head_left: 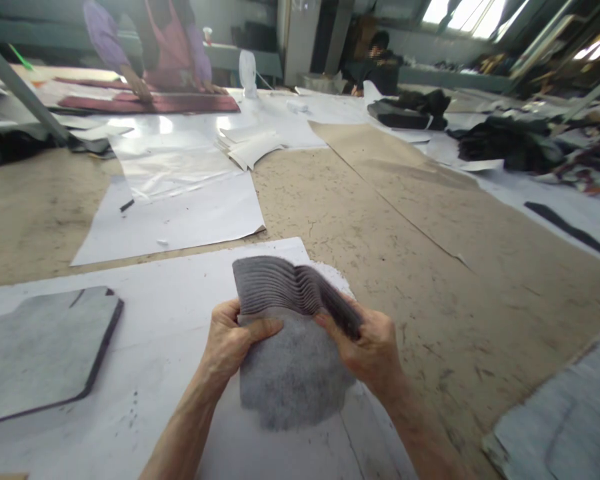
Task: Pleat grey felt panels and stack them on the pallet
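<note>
A thick stack of grey cut fabric pieces [295, 373] is gripped between my two hands, just above white paper on the table. My left hand [235, 337] closes on its left edge, thumb lying across the top layer. On the right edge, my right hand [367, 340] is closed too, with its thumb pressing the face. The stack's far edge bends upward and fans out, so many thin layers show as dark ridges. The fingers under the stack are hidden. To the left, another stack of grey fabric pieces [50, 347] lies flat on the paper.
White paper sheets [180, 220] lie ahead on the brown-covered table [340, 207]. Dark fabric heaps [510, 143] sit at the far right, and pale cloth [565, 413] at the near right. Across the table, a person in a pink apron [165, 40] handles dark red fabric [180, 102]; another person [383, 67] sits farther back.
</note>
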Demonstrator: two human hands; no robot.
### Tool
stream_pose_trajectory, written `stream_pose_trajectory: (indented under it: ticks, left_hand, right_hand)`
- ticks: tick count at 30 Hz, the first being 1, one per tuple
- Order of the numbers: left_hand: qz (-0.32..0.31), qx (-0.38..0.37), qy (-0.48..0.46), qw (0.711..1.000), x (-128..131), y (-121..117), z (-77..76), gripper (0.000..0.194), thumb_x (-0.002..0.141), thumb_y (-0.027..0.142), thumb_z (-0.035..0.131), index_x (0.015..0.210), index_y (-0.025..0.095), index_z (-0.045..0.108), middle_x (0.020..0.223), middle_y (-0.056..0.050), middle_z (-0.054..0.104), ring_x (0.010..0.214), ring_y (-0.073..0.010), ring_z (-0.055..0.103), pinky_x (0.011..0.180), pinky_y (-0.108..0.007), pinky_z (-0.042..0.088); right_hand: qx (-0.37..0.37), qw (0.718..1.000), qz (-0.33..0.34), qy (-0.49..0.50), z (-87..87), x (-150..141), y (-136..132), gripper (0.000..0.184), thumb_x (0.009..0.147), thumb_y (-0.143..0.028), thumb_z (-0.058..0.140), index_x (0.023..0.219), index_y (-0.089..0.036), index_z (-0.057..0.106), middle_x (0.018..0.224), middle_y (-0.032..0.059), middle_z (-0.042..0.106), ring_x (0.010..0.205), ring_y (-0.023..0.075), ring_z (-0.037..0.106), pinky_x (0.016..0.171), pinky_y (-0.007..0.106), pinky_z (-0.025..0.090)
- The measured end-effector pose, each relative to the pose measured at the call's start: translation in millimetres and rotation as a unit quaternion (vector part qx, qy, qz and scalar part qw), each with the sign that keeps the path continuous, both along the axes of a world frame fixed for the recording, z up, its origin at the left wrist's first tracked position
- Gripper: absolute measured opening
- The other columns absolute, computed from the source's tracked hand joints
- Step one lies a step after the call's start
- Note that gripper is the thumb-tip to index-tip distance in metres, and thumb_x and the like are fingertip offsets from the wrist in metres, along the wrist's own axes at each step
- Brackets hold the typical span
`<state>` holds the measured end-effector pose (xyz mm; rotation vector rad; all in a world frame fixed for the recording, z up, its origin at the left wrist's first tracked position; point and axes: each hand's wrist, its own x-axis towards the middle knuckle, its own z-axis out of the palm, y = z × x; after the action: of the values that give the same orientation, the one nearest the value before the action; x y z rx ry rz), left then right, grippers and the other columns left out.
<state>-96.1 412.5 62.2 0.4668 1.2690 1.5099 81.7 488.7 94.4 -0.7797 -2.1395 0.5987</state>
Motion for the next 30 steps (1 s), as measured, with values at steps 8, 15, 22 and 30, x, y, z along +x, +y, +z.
stream_pose_trajectory:
  ticks: [8,15,22,30]
  left_hand:
    - [-0.043,0.012,-0.001,0.999,30.4,-11.6,21.8,0.038,0.061,0.042,0.07,0.084,0.012,0.069,0.078,-0.008,0.07,0.071,-0.0225,0.063,0.067,-0.032,0.051]
    - [0.067,0.051,0.345,0.935,47.1,-53.4,57.6,0.02,0.06,0.026,0.073,0.049,0.015,0.061,0.047,0.002,0.048,0.048,-0.0081,0.039,0.051,-0.02,0.037]
    - [0.028,-0.095,-0.107,0.989,52.7,-89.4,40.7,0.037,0.049,0.037,0.077,0.076,0.013,0.069,0.069,-0.006,0.066,0.058,-0.0179,0.058,0.055,-0.028,0.047]
    - [0.131,-0.036,0.249,0.959,59.1,-119.5,47.7,0.014,0.054,0.027,0.079,0.061,0.018,0.07,0.06,0.001,0.064,0.059,-0.0137,0.055,0.058,-0.022,0.046]
  right_hand:
    - [0.112,0.993,0.004,0.025,30.1,25.3,-24.3,0.028,0.081,-0.016,0.054,0.107,-0.014,0.065,0.095,0.0104,0.07,0.088,0.0231,0.067,0.076,0.03,0.056]
    - [-0.438,0.885,0.001,0.158,33.3,35.5,-45.8,0.034,0.07,-0.042,0.069,0.085,-0.011,0.069,0.079,0.0098,0.071,0.069,0.0281,0.068,0.06,0.033,0.057]
    - [0.159,0.979,0.069,0.108,15.6,31.4,-80.5,0.035,0.079,-0.006,0.047,0.109,-0.011,0.064,0.1,0.0123,0.068,0.095,0.0235,0.064,0.084,0.033,0.053]
    - [-0.403,0.89,0.142,0.16,20.3,37.6,-87.9,0.026,0.074,-0.021,0.065,0.099,-0.017,0.066,0.088,0.0061,0.071,0.076,0.0244,0.068,0.065,0.034,0.058]
